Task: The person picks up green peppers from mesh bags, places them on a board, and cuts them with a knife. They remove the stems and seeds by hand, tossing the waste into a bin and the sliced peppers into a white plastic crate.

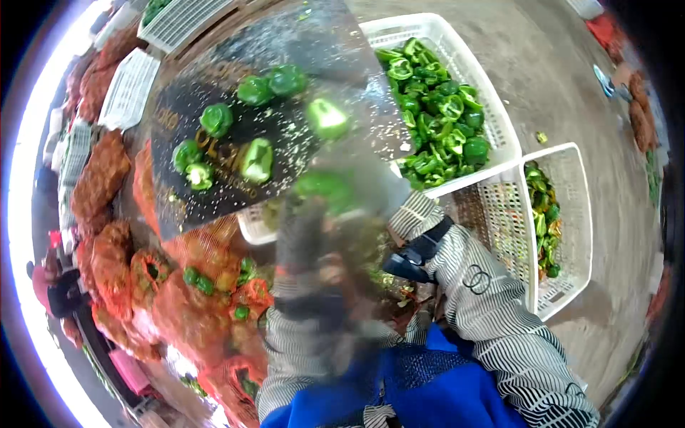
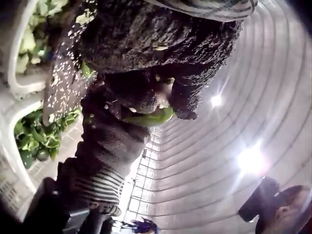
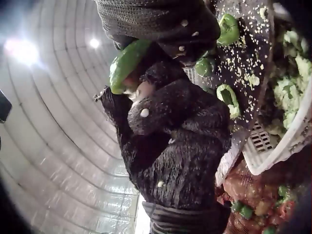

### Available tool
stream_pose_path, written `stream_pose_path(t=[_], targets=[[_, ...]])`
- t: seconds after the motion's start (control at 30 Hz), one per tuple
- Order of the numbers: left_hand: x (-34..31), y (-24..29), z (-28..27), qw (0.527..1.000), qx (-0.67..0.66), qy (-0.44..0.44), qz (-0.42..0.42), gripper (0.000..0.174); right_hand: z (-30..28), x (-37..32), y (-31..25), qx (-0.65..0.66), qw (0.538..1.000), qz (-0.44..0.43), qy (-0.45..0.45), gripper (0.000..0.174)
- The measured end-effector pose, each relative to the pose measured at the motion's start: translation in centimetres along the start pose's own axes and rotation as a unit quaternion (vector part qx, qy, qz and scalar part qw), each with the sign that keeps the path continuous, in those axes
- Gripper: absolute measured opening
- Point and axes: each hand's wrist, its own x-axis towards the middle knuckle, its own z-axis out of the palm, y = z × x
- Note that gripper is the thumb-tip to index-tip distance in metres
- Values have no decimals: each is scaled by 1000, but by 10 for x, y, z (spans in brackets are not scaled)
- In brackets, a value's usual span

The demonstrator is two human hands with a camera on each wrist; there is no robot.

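Note:
Both hands wear dark, rough gloves speckled with seeds and meet over the front edge of a dark board. A green bell pepper is gripped between them, one end at the fingers of the left hand and the other under the right hand. In the head view the left hand and right hand are blurred. A bare fingertip shows through the left glove. Several peppers lie on the seed-strewn board, among them a whole pepper and a cut pepper with pale flesh showing.
A white crate of opened green peppers stands right of the board. A second crate holds mixed pepper pieces. Another crate with pale scraps sits under the board's front edge. Red mesh sacks crowd the left side.

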Motion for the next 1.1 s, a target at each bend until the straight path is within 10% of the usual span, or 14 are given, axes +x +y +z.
stream_pose_path(t=[0.03, 0.07, 0.17, 0.27, 0.3, 0.33, 0.4, 0.47, 0.53, 0.63, 0.77, 0.87, 0.93, 1.1], targets=[[3, 1, 6, 949, -280, 47, -138, 33, 2, -3, 7, -7, 1000, 3, 2, 25], [8, 3, 7, 802, -529, 89, -265, 31, 4, 0, 8, 129, 980, 150, 12, 25], [16, 4, -1, 731, -593, 58, -332, 27, -5, 7, 0, 290, 896, 331, 52, 27], [17, -8, 15, 949, -217, -23, -229, 30, -24, 18, -7, 319, 833, 417, 171, 33], [-3, -24, 52, 925, -313, 38, -211, 35, -47, 20, -12, 379, 822, 386, 180, 31], [17, -10, 20, 974, -1, -166, -152, 41, -57, 18, 4, 259, 865, 342, 261, 26], [18, -7, 20, 971, 95, -171, -135, 48, -89, 8, 22, 44, 897, 286, 334, 26], [28, -13, 25, 983, 37, -90, -156, 49, -115, -4, 33, 43, 841, 406, 355, 28], [47, -15, 26, 985, -22, -7, -174, 50, -128, -18, 45, -350, 817, 388, 244, 32], [90, -27, 44, 966, -154, 102, -182, 42, -124, -21, 58, -376, 831, 367, 184, 37], [137, -47, 77, 994, 19, 112, 2, 45, -109, -9, 59, -314, 876, 340, 137, 36], [153, -38, 77, 974, 182, -85, -107, 51, -100, -2, 52, -296, 883, 358, 72, 33], [157, -34, 68, 936, 40, -200, -288, 56, -92, 3, 48, -275, 889, 365, 38, 41], [129, -25, 43, 932, -5, -158, -325, 53, -57, 3, 53, -157, 929, 335, -6, 46]])
